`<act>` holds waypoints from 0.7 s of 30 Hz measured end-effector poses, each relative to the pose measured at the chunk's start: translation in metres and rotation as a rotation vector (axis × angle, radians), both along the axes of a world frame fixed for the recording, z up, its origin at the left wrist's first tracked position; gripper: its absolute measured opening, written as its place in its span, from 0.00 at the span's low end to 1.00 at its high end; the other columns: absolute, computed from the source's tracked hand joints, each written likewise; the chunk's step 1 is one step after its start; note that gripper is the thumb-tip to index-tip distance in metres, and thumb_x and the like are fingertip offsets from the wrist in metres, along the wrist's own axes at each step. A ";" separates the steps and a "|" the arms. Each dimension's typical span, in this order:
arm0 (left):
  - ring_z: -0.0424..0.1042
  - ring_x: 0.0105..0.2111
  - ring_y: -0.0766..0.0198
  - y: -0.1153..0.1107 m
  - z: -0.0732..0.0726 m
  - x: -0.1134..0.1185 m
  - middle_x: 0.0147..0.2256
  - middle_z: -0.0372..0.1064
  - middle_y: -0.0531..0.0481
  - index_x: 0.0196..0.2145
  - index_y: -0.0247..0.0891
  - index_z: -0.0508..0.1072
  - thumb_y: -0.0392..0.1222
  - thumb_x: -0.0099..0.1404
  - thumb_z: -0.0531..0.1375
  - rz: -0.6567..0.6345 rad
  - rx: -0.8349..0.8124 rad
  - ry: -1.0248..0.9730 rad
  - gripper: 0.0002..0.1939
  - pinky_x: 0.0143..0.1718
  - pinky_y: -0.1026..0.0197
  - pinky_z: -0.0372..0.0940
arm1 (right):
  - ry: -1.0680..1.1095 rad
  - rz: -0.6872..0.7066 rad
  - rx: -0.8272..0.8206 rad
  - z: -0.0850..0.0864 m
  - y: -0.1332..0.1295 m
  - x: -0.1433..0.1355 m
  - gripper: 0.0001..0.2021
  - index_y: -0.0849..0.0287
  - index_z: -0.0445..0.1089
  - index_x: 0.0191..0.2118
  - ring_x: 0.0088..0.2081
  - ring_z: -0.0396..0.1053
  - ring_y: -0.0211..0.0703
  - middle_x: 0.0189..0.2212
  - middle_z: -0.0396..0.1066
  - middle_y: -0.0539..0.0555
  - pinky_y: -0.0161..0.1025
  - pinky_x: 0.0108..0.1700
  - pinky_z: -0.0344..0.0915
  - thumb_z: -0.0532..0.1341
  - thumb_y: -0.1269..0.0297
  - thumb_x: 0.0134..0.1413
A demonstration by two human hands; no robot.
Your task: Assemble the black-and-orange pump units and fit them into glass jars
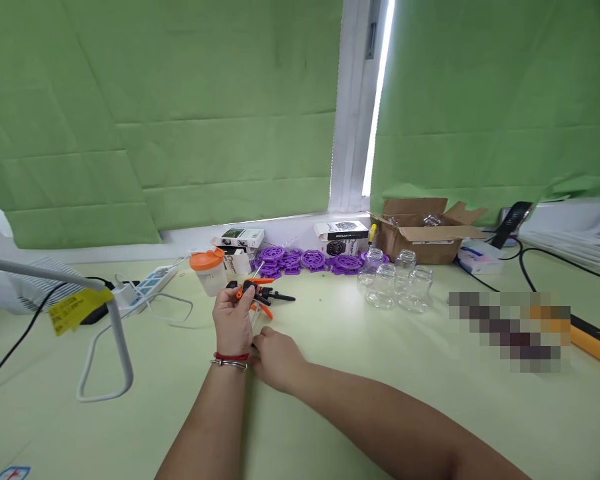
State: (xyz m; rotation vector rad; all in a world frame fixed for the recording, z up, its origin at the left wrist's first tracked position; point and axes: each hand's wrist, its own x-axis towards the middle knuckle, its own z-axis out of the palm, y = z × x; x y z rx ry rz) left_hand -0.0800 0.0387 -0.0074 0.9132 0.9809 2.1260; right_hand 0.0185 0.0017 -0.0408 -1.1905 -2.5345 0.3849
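My left hand pinches a black-and-orange plastic assembly with several arms sticking out, some black and some orange. Its exact kind is unclear. A thin metal shaft rises above the fingers. Close below and to the right, my right hand is closed around a thin tool with a pale shaft, which points up toward the assembly. The fingers hide most of that tool. Behind the hands lies a row of purple round openwork plastic pieces. A clear cup with an orange lid stands just left of them.
Several clear glass jars stand to the right, before an open cardboard box. Small printed boxes lean by the window. On the left are a power strip, cables and a grey bent frame with a yellow tag.
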 end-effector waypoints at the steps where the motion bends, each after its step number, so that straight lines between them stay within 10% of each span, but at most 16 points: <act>1: 0.75 0.30 0.65 0.000 0.000 0.001 0.29 0.72 0.53 0.30 0.36 0.65 0.38 0.47 0.67 -0.005 -0.004 -0.013 0.15 0.38 0.57 0.68 | -0.014 -0.032 -0.025 0.000 0.003 -0.004 0.14 0.60 0.70 0.39 0.34 0.69 0.48 0.35 0.69 0.58 0.40 0.32 0.63 0.54 0.57 0.52; 9: 0.75 0.29 0.65 -0.004 0.005 0.007 0.27 0.72 0.54 0.29 0.36 0.65 0.38 0.46 0.67 -0.043 0.000 -0.048 0.15 0.37 0.58 0.68 | -0.033 -0.095 -0.007 0.001 0.005 -0.006 0.13 0.60 0.68 0.40 0.34 0.70 0.48 0.37 0.69 0.58 0.40 0.32 0.64 0.53 0.62 0.52; 21: 0.75 0.28 0.65 -0.001 0.012 -0.029 0.28 0.71 0.55 0.30 0.37 0.63 0.38 0.46 0.67 0.096 0.057 -0.031 0.16 0.36 0.56 0.68 | -0.154 0.166 0.272 -0.007 -0.002 -0.013 0.15 0.58 0.69 0.38 0.31 0.68 0.45 0.38 0.70 0.56 0.40 0.30 0.62 0.48 0.59 0.58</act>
